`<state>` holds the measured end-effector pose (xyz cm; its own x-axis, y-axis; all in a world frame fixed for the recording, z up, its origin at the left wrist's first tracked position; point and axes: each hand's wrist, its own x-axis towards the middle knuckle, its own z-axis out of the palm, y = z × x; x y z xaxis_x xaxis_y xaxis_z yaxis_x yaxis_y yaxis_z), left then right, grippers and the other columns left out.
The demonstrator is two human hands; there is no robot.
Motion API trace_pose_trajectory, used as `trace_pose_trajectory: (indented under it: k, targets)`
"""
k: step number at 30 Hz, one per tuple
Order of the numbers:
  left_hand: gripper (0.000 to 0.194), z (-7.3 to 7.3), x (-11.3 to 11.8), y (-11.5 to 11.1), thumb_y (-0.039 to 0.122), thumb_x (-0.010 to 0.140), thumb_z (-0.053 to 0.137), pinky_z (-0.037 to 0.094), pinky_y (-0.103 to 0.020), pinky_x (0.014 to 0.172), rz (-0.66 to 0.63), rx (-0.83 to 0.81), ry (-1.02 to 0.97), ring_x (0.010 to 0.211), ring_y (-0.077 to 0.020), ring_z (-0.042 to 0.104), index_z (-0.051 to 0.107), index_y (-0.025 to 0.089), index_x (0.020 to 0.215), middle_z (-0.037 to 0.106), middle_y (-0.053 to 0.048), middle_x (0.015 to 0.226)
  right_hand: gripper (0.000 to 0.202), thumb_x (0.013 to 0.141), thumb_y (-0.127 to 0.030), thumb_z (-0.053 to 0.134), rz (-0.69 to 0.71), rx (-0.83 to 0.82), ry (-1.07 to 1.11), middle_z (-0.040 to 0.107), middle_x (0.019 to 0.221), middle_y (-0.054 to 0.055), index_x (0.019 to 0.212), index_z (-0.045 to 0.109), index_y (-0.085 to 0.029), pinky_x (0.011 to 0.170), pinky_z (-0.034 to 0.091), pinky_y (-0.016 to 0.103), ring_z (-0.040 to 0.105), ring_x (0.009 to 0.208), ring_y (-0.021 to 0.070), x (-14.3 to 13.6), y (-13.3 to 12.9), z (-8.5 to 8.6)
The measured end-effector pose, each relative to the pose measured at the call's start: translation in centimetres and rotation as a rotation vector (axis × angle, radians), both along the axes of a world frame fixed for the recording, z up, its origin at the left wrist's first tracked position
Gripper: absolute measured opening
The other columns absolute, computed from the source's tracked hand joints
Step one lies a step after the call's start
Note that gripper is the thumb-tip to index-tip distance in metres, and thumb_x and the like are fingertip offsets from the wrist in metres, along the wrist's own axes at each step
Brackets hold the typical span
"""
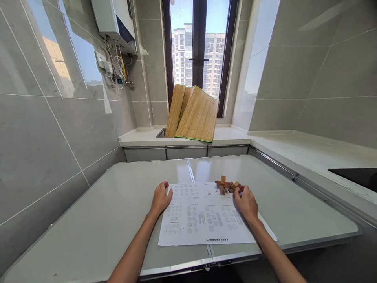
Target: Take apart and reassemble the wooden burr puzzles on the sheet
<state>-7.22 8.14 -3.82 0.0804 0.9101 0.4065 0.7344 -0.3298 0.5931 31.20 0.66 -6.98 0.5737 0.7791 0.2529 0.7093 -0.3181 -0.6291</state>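
A large printed sheet of paper (203, 232) with rows of small diagrams lies on the folding table. Near its upper right corner sits a cluster of brown wooden interlocking puzzle pieces (223, 184), some joined in a cross shape. My right hand (246, 202) is at the right end of this cluster, its thumb and fingers closed around a wooden piece that is partly hidden. Beside the sheet's upper left edge rests my left hand (161, 198), thumb apart from the loosely bent fingers, with nothing visible in it.
The pale folding table (97, 228) has a seam down its middle. Behind it is a white counter (232, 135) with a folded bamboo mat (198, 114) by the window. A water heater (114, 25) hangs on the left wall. A black cooktop (357, 177) lies at right.
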Motion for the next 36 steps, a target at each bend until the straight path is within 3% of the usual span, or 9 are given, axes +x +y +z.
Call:
trace_pose_trajectory:
  k: [5, 9, 13, 18, 22, 26, 28, 33, 36]
  targets:
    - [0.036, 0.2, 0.0, -0.1, 0.034, 0.089, 0.052, 0.047, -0.048, 0.104, -0.016, 0.008, 0.024, 0.116, -0.0302, 0.061, 0.053, 0.018, 0.122, 0.066, -0.013, 0.119, 0.028, 0.098, -0.039, 0.045, -0.025, -0.006, 0.045, 0.074, 0.104, 0.010, 0.117, 0.053, -0.020, 0.071, 0.044, 0.032, 0.069, 0.097, 0.0286, 0.4, 0.2, -0.2]
    - [0.037, 0.4, 0.1, -0.3, 0.034, 0.089, 0.053, 0.046, -0.049, 0.105, -0.033, 0.021, 0.041, 0.116, -0.0307, 0.060, 0.054, 0.018, 0.122, 0.066, -0.013, 0.119, 0.029, 0.094, -0.039, 0.050, -0.097, 0.152, 0.139, 0.074, 0.106, 0.013, 0.114, 0.053, -0.019, 0.075, 0.047, 0.034, 0.070, 0.097, 0.0290, 0.9, 0.2, 0.1]
    - [0.035, 0.7, 0.4, -0.8, 0.033, 0.091, 0.052, 0.046, -0.049, 0.104, -0.054, 0.059, 0.078, 0.117, -0.0309, 0.058, 0.056, 0.018, 0.122, 0.064, -0.013, 0.121, 0.040, 0.091, -0.047, 0.056, -0.137, 0.365, 0.473, 0.075, 0.099, 0.013, 0.117, 0.051, -0.016, 0.073, 0.051, 0.033, 0.072, 0.084, 0.0252, 1.3, 0.3, 0.5]
    - [0.030, 1.6, 1.7, -2.1, 0.031, 0.095, 0.049, 0.048, -0.047, 0.101, -0.124, 0.135, 0.072, 0.117, -0.0289, 0.058, 0.057, 0.020, 0.121, 0.064, -0.011, 0.121, 0.055, 0.074, -0.050, 0.080, 0.146, 0.628, 1.070, 0.069, 0.115, 0.010, 0.114, 0.058, -0.019, 0.057, 0.052, 0.025, 0.068, 0.075, 0.0175, 1.0, 0.2, 1.2]
    - [0.022, 2.6, 3.2, -3.7, 0.031, 0.099, 0.046, 0.050, -0.045, 0.098, -0.258, 0.152, 0.062, 0.113, -0.0267, 0.060, 0.060, 0.023, 0.113, 0.066, -0.007, 0.116, 0.049, 0.064, -0.038, 0.093, 0.436, 0.611, 1.383, 0.070, 0.096, 0.000, 0.103, 0.067, -0.023, 0.056, 0.053, 0.021, 0.060, 0.065, 0.0102, 0.4, -0.8, 2.2]
    - [0.017, 3.6, 4.7, -5.1, 0.031, 0.097, 0.051, 0.047, -0.045, 0.104, -0.428, 0.160, 0.053, 0.116, -0.0256, 0.059, 0.063, 0.026, 0.108, 0.066, -0.005, 0.117, 0.048, 0.069, -0.039, 0.091, 0.652, 0.478, 1.372, 0.073, 0.091, 0.003, 0.109, 0.071, -0.022, 0.049, 0.047, 0.021, 0.058, 0.061, 0.0105, -0.8, -1.4, 3.0]
    - [0.018, 3.9, 5.4, -5.6, 0.034, 0.094, 0.059, 0.046, -0.044, 0.105, -0.476, 0.120, 0.020, 0.118, -0.0257, 0.058, 0.063, 0.027, 0.110, 0.066, -0.005, 0.120, 0.049, 0.069, -0.042, 0.091, 0.689, 0.422, 1.296, 0.075, 0.093, 0.006, 0.109, 0.072, -0.020, 0.052, 0.049, 0.024, 0.064, 0.065, 0.0142, -2.0, -1.2, 3.2]
    - [0.051, 3.9, 7.1, -6.1, 0.043, 0.084, 0.073, 0.049, -0.043, 0.102, -0.489, -0.059, -0.170, 0.118, -0.0261, 0.060, 0.056, 0.027, 0.130, 0.064, -0.007, 0.129, 0.046, 0.070, -0.047, 0.089, 0.790, 0.390, 1.153, 0.077, 0.106, 0.010, 0.101, 0.071, -0.019, 0.085, 0.059, 0.040, 0.074, 0.094, 0.0276, -7.0, 0.2, 3.9]
    - [0.065, 3.7, 7.3, -5.7, 0.044, 0.082, 0.076, 0.047, -0.044, 0.106, -0.525, -0.165, -0.315, 0.120, -0.0266, 0.062, 0.051, 0.026, 0.139, 0.062, -0.009, 0.137, 0.046, 0.071, -0.050, 0.088, 0.901, 0.301, 1.070, 0.079, 0.097, 0.009, 0.100, 0.069, -0.020, 0.092, 0.057, 0.046, 0.075, 0.093, 0.0292, -9.9, 0.6, 4.1]
